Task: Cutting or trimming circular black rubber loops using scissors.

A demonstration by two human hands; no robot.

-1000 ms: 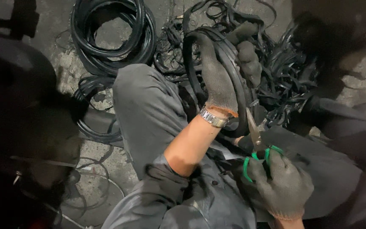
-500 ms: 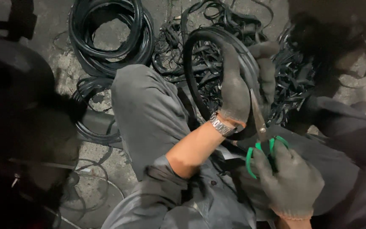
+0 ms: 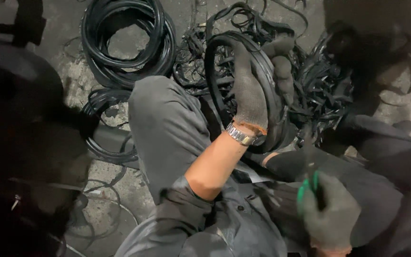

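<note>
Over the lap, left hand: gloved in grey, raised, fingers curled tight round a black rubber ring; thumb side toward the camera, metal wristwatch at the wrist.
Near the right knee, right hand: gloved in grey, closed round green-handled scissors; blades pointing up toward the ring, blurred, so cannot tell whether open or closed.
Rubber ring: upright, looped above the left knee, held at its right-hand arc, lower edge just above the trouser leg.
Packages, labels, signs: cannot make out any among the rubber; only bare black strips and coils.
Behind the ring, tangle of rubber offcuts: black, loose, heaped on the concrete floor.
Upper left, coil of rubber rings: stacked flat, round, well apart from the hands.
Left of the knee, smaller coil: lying flat on the floor.
Change from half a second ago: scissors lower and further right, now clear of the ring instead of just beside the left wrist; left hand's grip on the ring as before.
Left edge: deep shadow, contents not readable.
</note>
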